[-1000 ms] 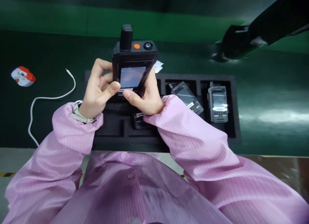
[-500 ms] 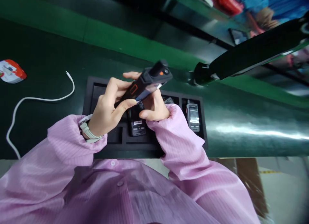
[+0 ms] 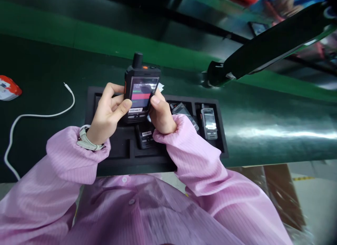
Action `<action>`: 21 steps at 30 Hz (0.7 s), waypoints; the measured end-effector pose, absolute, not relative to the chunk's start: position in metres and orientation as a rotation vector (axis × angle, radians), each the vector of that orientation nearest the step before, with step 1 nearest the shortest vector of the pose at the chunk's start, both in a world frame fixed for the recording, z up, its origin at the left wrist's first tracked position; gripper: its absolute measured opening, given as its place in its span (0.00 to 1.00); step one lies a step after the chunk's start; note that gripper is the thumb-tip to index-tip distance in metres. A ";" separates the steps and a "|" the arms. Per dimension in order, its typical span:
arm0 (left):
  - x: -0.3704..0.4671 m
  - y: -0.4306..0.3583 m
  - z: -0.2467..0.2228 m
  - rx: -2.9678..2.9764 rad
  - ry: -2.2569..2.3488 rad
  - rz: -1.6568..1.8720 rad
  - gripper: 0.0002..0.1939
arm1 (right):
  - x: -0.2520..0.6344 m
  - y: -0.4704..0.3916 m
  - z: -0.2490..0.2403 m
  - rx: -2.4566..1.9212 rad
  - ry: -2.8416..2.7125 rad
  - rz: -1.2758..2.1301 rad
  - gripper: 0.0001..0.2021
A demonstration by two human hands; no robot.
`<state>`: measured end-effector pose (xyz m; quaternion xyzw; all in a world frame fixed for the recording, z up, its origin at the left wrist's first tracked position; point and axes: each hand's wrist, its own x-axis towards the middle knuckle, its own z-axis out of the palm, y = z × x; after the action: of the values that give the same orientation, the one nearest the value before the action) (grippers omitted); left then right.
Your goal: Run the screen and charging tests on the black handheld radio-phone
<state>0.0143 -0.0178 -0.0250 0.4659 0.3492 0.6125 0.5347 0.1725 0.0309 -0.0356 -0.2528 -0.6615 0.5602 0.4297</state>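
Both hands (image 3: pixel 107 108) grip a black handheld radio (image 3: pixel 140 97) (its screen (image 3: pixel 144 90) lit) above a dark compartmented tray (image 3: pixel 155 160).

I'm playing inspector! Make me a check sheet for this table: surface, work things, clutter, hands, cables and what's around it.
Surface: green table, shiny glare at right.
Work things: radio held up, screen lit; black tray below, with three other radios visible, one lying askew.
Clutter: red-and-white item at far left; white scraps behind the right hand.
Hands: left hand grips the radio's left side; right hand grips its right edge.
Cables: white cable at left, tip plugged into nothing.
Surroundings: black arm at upper right; colourful blur beyond.
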 end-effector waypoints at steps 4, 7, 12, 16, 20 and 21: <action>0.013 -0.015 -0.027 1.084 0.843 1.438 0.18 | 0.173 0.030 -0.031 -0.671 -1.668 1.369 0.32; 0.012 -0.014 -0.027 1.075 0.869 1.437 0.18 | 0.173 0.030 -0.027 -0.691 -1.683 1.300 0.34; 0.012 -0.014 -0.027 1.073 0.892 1.437 0.19 | 0.174 0.032 -0.021 -0.709 -1.722 1.278 0.31; 0.012 -0.014 -0.026 1.063 0.883 1.432 0.18 | 0.176 0.033 -0.020 -0.730 -1.737 1.280 0.29; 0.013 -0.015 -0.024 1.043 0.884 1.414 0.18 | 0.177 0.032 -0.022 -0.745 -1.731 1.273 0.27; 0.013 -0.015 -0.024 1.042 0.885 1.413 0.18 | 0.177 0.032 -0.023 -0.739 -1.728 1.274 0.27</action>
<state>0.0132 -0.0153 -0.0237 0.4409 0.3746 0.5981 0.5546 0.1771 0.0323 -0.0229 -0.2950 -0.6900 0.5087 0.4221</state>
